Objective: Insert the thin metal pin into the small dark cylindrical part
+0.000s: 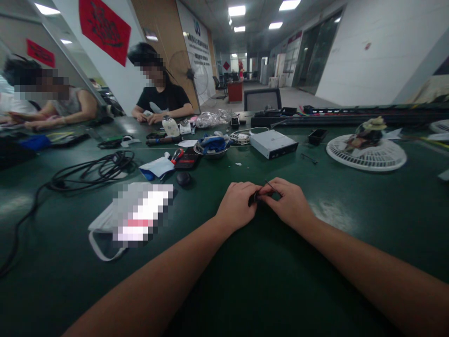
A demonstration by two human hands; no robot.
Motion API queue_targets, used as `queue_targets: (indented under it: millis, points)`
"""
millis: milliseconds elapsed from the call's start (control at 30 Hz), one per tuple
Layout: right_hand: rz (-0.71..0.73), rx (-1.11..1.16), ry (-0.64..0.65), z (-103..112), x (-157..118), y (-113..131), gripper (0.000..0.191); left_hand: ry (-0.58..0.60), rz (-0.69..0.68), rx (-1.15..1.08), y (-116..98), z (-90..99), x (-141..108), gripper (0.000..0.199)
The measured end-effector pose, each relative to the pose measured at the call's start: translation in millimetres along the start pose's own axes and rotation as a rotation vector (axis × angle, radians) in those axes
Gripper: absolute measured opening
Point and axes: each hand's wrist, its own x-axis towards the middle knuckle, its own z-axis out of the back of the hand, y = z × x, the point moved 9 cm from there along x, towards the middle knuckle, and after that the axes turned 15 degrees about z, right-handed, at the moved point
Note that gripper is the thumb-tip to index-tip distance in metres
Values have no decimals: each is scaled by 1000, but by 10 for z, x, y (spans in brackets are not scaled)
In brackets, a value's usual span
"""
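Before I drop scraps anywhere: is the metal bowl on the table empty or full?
Not empty: a crumpled, mostly blue bundle fills the metal bowl and rises above its rim. What lies underneath is hidden.

Dk grn worktop (pixel 368 220); gry chair (pixel 262 99) at 1 o'clock, wht wall (pixel 372 56) at 2; lit ceiling lts (pixel 237 10), red cab. (pixel 235 91) on gry flr (pixel 296 97) approx. 12.

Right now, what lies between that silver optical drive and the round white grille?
In the head view, a small black box and, nearer the viewer, a thin dark rod lie there.
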Motion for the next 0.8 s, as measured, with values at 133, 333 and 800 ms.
queue_targets:
  millis: [133,333,800]
  points:
    - [-16,-6,13,-17,-11,-36,8,5,-13,1,-12,-4,-4,32]
    - [-35,-21,33,-29,-4,-19,7,9,-45,2,-37,-14,-18,32]
    - [-112,-43,32,-24,-26,-60,11,-193,103,-70,142,165,2,31]
